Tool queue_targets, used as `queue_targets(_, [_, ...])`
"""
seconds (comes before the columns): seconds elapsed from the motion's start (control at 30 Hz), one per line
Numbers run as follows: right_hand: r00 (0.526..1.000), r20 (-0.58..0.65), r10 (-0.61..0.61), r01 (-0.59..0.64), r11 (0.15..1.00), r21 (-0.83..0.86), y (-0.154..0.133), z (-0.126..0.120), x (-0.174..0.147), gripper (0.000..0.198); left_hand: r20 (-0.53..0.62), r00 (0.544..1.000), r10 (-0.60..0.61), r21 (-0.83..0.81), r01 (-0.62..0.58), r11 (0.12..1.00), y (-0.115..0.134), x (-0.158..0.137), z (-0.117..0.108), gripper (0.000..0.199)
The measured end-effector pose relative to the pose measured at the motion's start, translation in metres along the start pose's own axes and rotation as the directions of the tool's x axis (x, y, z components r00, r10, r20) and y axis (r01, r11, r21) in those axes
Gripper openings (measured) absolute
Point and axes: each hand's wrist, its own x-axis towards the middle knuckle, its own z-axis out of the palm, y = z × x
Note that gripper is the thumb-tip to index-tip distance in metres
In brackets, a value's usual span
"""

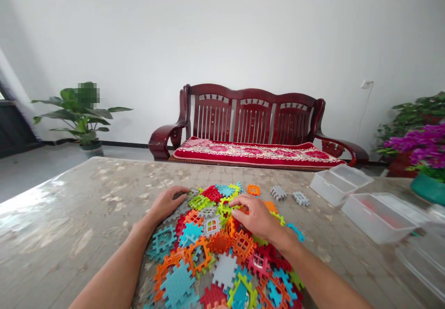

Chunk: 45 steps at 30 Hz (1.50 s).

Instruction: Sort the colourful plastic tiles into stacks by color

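A heap of interlocking plastic puzzle tiles in blue, orange, red, lime green and grey spreads over the table before me. My left hand (172, 202) rests at the heap's far left edge, fingers stretched toward a dark grey tile (178, 212). Over the heap's upper right reaches my right hand (255, 214), its thumb and index finger apart beside a lime green tile (225, 208); whether they touch it I cannot tell. Nearer me lie a light grey tile (225, 271), a blue tile (178, 283) and an orange window tile (243, 245).
Two grey tile stacks (278, 193) and an orange window tile lie beyond the heap. Clear plastic boxes (378, 218) stand at the right of the table (86, 207). A wooden bench (250, 114) is behind, with potted plants (85, 114) at both sides.
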Motion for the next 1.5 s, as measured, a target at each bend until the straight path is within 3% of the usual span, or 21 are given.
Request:
queue_targets(0.2, [0.979,0.193,0.058,0.006,0.950,-0.313,-0.041,0.029,0.036,0.053,-0.001,1.000,0.007,-0.022,-0.007,1.000,0.001,0.000,0.000,0.039])
queue_targets(0.33, [0.966,0.227,0.124,-0.020,0.911,-0.412,-0.051,0.037,0.047,0.051,0.002,1.000,0.011,-0.030,-0.011,0.999,0.001,0.000,0.000,0.039])
queue_targets(0.47, [0.963,0.234,0.134,-0.039,0.927,-0.372,-0.047,0.036,0.048,0.052,-0.001,1.000,0.013,-0.026,-0.013,1.000,0.002,0.000,0.000,0.037])
queue_targets(0.7, [0.981,0.170,0.095,-0.068,0.985,-0.156,-0.028,0.029,0.040,0.055,-0.006,1.000,-0.003,-0.024,0.003,1.000,0.002,0.000,0.000,0.039])
queue_targets(0.8, [0.987,0.147,0.067,-0.043,0.986,-0.162,-0.023,0.024,0.036,0.042,-0.005,1.000,-0.002,-0.014,0.002,1.000,0.001,0.000,0.001,0.039])
queue_targets(0.93, [0.973,0.233,0.012,0.042,0.973,-0.227,-0.025,0.023,0.035,0.045,-0.007,1.000,-0.001,-0.019,0.001,1.000,-0.001,0.001,0.001,0.038])
queue_targets(1.1, [0.954,0.293,-0.064,0.139,0.960,-0.243,-0.029,0.029,0.038,0.024,-0.020,1.000,0.005,-0.032,-0.005,0.999,0.000,0.000,0.001,0.037])
queue_targets(1.2, [0.969,0.217,-0.116,0.154,0.974,-0.167,-0.021,0.025,0.036,0.028,-0.030,1.000,0.002,-0.032,-0.003,0.999,0.000,0.000,0.001,0.037])
queue_targets(1.3, [0.990,0.043,-0.133,0.135,0.988,-0.069,0.004,0.012,0.027,0.038,-0.023,1.000,0.011,-0.022,-0.011,1.000,0.000,0.001,0.001,0.036])
queue_targets(1.5, [0.956,-0.289,0.056,-0.064,0.998,-0.017,0.092,-0.014,0.000,0.055,-0.019,1.000,0.005,-0.009,-0.005,1.000,-0.006,0.003,0.002,0.038])
